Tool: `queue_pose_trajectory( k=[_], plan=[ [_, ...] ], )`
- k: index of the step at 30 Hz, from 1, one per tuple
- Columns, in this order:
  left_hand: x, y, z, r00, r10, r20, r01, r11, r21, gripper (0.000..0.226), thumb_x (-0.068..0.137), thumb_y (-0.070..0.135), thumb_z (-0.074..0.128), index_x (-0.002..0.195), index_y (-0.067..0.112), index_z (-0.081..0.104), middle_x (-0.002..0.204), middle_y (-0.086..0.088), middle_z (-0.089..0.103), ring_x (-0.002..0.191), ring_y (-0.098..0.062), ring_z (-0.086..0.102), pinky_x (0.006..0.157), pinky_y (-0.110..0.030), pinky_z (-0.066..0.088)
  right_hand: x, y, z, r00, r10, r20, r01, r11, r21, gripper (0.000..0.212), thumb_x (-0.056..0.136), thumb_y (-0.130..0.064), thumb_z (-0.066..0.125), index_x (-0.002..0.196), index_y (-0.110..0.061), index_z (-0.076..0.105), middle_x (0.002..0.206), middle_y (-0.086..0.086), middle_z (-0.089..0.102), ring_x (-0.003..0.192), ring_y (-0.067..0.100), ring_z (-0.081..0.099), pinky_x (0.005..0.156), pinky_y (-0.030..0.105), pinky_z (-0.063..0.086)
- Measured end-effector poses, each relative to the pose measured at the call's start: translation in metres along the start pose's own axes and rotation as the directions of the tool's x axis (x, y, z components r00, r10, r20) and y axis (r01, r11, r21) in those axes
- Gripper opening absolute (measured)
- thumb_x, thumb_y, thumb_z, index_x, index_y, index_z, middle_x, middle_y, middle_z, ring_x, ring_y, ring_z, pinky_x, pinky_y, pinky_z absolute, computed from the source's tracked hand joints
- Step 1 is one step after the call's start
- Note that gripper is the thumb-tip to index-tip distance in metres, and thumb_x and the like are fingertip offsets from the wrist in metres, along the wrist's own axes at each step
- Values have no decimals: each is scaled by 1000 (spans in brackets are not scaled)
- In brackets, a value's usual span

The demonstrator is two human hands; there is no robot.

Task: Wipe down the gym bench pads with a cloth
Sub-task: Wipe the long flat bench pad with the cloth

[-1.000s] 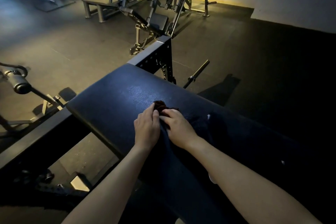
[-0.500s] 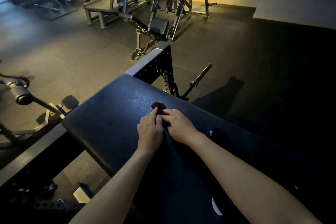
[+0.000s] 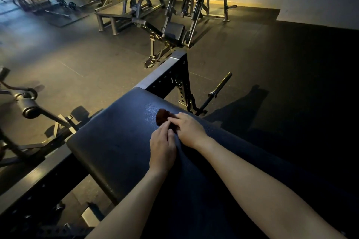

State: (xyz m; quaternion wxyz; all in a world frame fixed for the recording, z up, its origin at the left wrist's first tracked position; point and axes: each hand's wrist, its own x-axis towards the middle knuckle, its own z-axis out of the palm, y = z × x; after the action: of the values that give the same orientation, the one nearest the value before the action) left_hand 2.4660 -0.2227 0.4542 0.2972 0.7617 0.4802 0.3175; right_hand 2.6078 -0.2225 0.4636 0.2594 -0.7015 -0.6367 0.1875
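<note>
Your cloth (image 3: 163,117) sits on the pad (image 3: 116,141), up near its far end and closer to the right edge than the left. How much you have already wiped is hard to judge: the pad shows no clear streaks or wet bands, only a faint sheen just beside the cloth, which may be damp or may only be the light. Going by where the cloth lies, I judge that you are working the far end. The broad left part of the pad and the long stretch running back under your arms look left to do, and so does any other pad.

Your right hand (image 3: 189,130) lies over the near part of the cloth with its fingers curled down onto it, holding it bunched against the pad. Your left hand (image 3: 162,147) rests flat on the pad just beside the right, fingers straight and close together, tips touching the cloth's near edge.

The cloth is small, dark brown and crumpled into a lump, not spread flat, so little of it meets the surface at a time. The pad is dark, finely grained and slightly glossy, with rounded edges. No tears show.
</note>
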Motion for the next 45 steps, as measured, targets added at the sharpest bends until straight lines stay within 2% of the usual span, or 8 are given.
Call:
queue_pose_trajectory(
  k=[6, 14, 20, 23, 29, 34, 42, 45],
  plan=[
    [-3, 5, 5, 999, 42, 28, -48, 970, 238, 50, 100, 41, 34, 137, 20, 61, 140, 4, 60, 131, -15, 48, 103, -29, 27, -12, 30, -21, 941, 278, -195, -299, 950, -88, 36, 101, -18, 43, 133, -13, 58, 135, 8, 50, 129, 28, 44, 104, 37, 37],
    [-20, 14, -1, 986, 159, 52, -166, 970, 175, 56, 99, 48, 28, 135, 23, 63, 132, 5, 65, 124, -11, 51, 100, -29, 32, -88, -1, -12, 982, 15, -191, -38, 993, -115, 31, 103, -25, 44, 128, -20, 62, 123, 0, 56, 119, 18, 50, 99, 37, 46],
    [-58, 26, 14, 980, 138, 141, -176, 934, 310, 55, 101, 48, 28, 143, 26, 55, 145, 10, 55, 134, -10, 41, 107, -29, 23, -74, 38, -33, 901, 319, -292, -371, 918, -140, 32, 102, -21, 45, 130, -13, 57, 145, 5, 46, 140, 23, 36, 114, 43, 35],
    [-68, 31, 20, 983, 116, 143, -158, 932, 328, 60, 100, 48, 22, 147, 25, 52, 149, 9, 51, 139, -11, 38, 112, -31, 21, -87, 11, -18, 910, 264, -319, -313, 943, -112, 31, 102, -19, 43, 127, -13, 59, 134, 6, 56, 128, 24, 47, 107, 37, 37],
    [-70, 29, 12, 986, 137, 97, -155, 965, 212, 56, 99, 44, 29, 139, 18, 60, 140, 2, 61, 131, -16, 48, 108, -25, 24, -121, -4, -15, 971, 56, -234, -92, 985, -145, 35, 102, -21, 46, 135, -16, 59, 138, 5, 56, 131, 23, 46, 108, 37, 36],
    [-85, 30, 12, 985, 139, 99, -159, 960, 231, 59, 99, 47, 27, 139, 18, 60, 140, 2, 61, 130, -16, 47, 110, -30, 27, -113, 25, -45, 926, 283, -251, -316, 943, -102, 41, 105, -24, 41, 145, -15, 47, 144, 6, 49, 132, 24, 41, 108, 40, 37],
    [-104, 31, 8, 998, 41, 50, -44, 997, 64, 44, 105, 31, 39, 142, 14, 56, 144, -1, 57, 134, -12, 42, 118, -33, 28, -151, -14, 1, 982, -7, -187, -14, 994, -109, 36, 98, -23, 50, 129, -14, 66, 116, 6, 65, 112, 26, 53, 94, 42, 47],
    [-101, 30, 8, 995, 70, 68, -77, 991, 111, 51, 101, 39, 36, 142, 17, 57, 144, 1, 57, 134, -14, 43, 117, -36, 29, -139, -1, -19, 967, 73, -244, -104, 988, -116, 37, 104, -19, 43, 137, -15, 58, 131, 9, 55, 123, 25, 48, 101, 39, 43]
  ],
)
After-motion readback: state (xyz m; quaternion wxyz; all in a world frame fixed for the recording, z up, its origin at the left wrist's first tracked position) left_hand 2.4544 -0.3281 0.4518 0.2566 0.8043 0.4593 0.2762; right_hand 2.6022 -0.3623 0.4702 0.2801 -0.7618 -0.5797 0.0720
